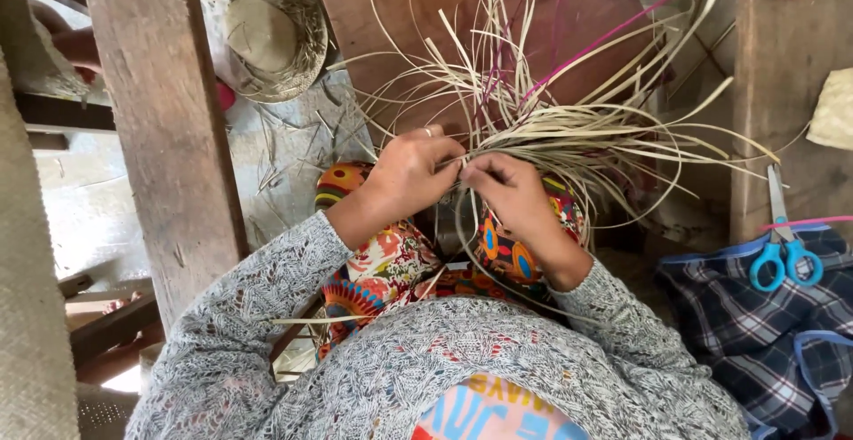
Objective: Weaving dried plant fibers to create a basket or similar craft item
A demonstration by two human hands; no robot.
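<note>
Strips of pale straw (569,129) fan out from the middle of the frame toward the top and right edge, and both of your hands meet at the point where they gather. Your left hand (410,173) sits just left of centre, fingers curled and pinching a few strips; there is a ring on one finger. Your right hand (514,193) is touching it from the right, fingertips closed on the same bunch. A few pink strips (622,27) run among the pale ones toward the upper right. Below your hands, your lap is covered by a brightly patterned cloth (382,267), and your grey knitted sleeves (258,316) fill the lower part of the frame. At the right edge, blue-handled scissors (784,253) lie on a dark plaid cloth (755,324). In the upper left, a woven straw hat (271,36) rests on the floor beside a thick wooden post (164,120).
</note>
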